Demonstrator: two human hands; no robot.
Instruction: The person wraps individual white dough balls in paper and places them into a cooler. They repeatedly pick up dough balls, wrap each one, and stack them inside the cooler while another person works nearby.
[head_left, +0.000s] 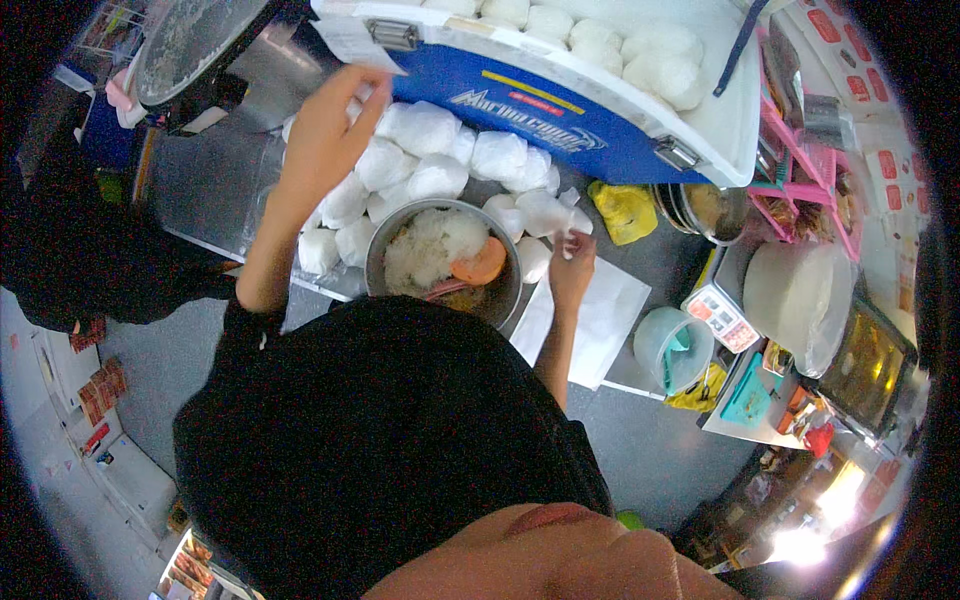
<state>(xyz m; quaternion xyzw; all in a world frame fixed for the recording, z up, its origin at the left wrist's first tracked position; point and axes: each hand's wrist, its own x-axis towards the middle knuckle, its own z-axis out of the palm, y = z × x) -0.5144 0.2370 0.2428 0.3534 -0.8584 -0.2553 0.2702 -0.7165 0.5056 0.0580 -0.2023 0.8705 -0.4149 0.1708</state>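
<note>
My left hand (330, 139) is raised over the left end of a pile of white wrapped bundles (424, 127). Its fingertips overlap the lower edge of a white paper slip (360, 46) on the cooler; whether they grip anything is unclear. My right hand (573, 266) has curled fingers by the twisted end of a white wrapped bundle (544, 211); a firm hold cannot be made out. Below that hand lie white paper sheets (611, 319). Between my hands stands a round metal pot (517, 289) of cooked white rice (427, 247), with an orange round scoop or bowl (480, 262) in it.
Behind the pile, a blue and white cooler box (495, 94) holds more white bundles (660, 64). To the right are a yellow cloth (624, 212), a translucent tub (652, 341), a digital scale (721, 316) and pink baskets (810, 169). A dark-clothed person (97, 247) stands at left.
</note>
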